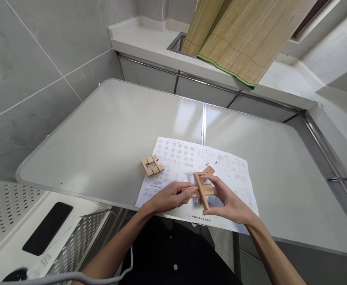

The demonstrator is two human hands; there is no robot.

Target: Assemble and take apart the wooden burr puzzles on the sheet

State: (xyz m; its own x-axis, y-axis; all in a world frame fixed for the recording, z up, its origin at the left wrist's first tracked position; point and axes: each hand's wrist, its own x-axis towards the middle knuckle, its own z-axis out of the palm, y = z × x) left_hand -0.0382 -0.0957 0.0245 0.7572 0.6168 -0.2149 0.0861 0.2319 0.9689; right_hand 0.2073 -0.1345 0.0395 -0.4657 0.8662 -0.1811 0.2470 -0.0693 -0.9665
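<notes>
Both my hands meet over a printed instruction sheet (229,170) near the table's front edge. My left hand (169,196) pinches the left end of a wooden puzzle bar (207,192). My right hand (229,200) grips a second wooden bar (201,191) that crosses the first one. A third bar end (209,170) shows just behind them; I cannot tell if it is held. A group of notched wooden puzzle pieces (151,165) lies apart at the sheet's left edge.
The white table (102,138) has a seam down its middle. A black phone (47,228) rests on a perforated white shelf (4,209) at lower left. Rolled bamboo mats (244,35) lean over a counter at the back. A grey cable (72,275) runs along the bottom.
</notes>
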